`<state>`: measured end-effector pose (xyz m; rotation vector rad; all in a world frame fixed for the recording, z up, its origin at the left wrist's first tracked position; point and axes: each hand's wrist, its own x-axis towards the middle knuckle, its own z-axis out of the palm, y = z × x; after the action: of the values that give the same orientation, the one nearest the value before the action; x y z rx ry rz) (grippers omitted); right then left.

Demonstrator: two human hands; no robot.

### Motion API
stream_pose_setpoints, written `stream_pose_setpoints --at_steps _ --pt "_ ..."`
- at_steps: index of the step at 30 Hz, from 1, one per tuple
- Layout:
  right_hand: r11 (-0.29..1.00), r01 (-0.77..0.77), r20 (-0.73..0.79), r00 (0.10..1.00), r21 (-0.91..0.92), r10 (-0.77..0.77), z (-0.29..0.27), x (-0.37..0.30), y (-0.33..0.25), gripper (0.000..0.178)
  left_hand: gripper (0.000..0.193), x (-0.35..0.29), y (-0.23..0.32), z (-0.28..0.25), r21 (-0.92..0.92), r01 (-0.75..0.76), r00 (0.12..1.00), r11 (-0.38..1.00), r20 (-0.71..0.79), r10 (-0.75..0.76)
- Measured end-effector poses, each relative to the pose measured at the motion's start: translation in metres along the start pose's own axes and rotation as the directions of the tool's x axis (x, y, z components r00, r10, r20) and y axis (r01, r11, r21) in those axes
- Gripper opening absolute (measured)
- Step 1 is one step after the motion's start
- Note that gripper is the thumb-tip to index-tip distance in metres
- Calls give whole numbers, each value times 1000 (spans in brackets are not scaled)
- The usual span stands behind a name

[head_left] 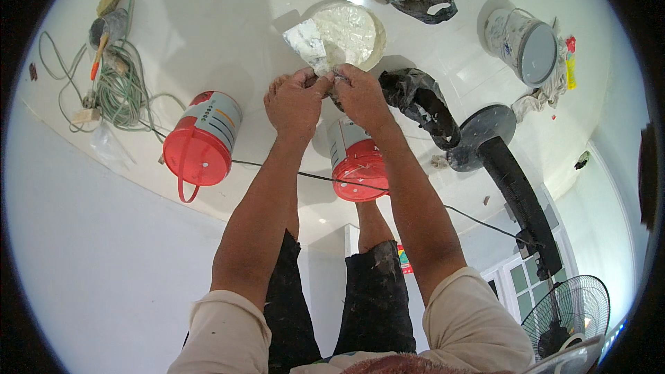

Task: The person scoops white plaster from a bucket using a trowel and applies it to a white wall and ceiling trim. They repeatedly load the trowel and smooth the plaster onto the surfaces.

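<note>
Gripping a scraper [303,41] between them, both hands meet just short of a round tub [382,36]. The left hand [294,107] looks pinched near the blade's neck, and the right hand [361,100] is curled in beside it; the fingers hide most of the handle, so I cannot tell how they share the hold. White paste coats the blade, which overlaps the tub's near left edge.

As I judge it, the scraper is loaded or being cleaned, with plenty of paste [350,26] left in the tub and none visibly spread on a wall.

A crumpled black bag [422,107] lies just right of the right hand. Nearer the person's legs, a red-lidded bucket [359,170] stands close below the hands, and a thin black cable [315,176] crosses there, an easy thing to snag. Another red-lidded bucket [202,140] stands to the left, a standing fan [571,312] well off right.
</note>
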<state>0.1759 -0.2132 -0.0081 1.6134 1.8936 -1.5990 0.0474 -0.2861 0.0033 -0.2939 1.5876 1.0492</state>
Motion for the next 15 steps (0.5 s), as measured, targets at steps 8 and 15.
stream_pose_setpoints --at_steps 8,15 --pt "993 59 -231 972 107 -32 -21 6 28 32 46 35 -22 -7 368 19 974 930 -217 66" --pt "943 59 -292 943 -327 -161 -49 -14 26 29 33 102 -44 -15 455 46 998 889 12 -58"
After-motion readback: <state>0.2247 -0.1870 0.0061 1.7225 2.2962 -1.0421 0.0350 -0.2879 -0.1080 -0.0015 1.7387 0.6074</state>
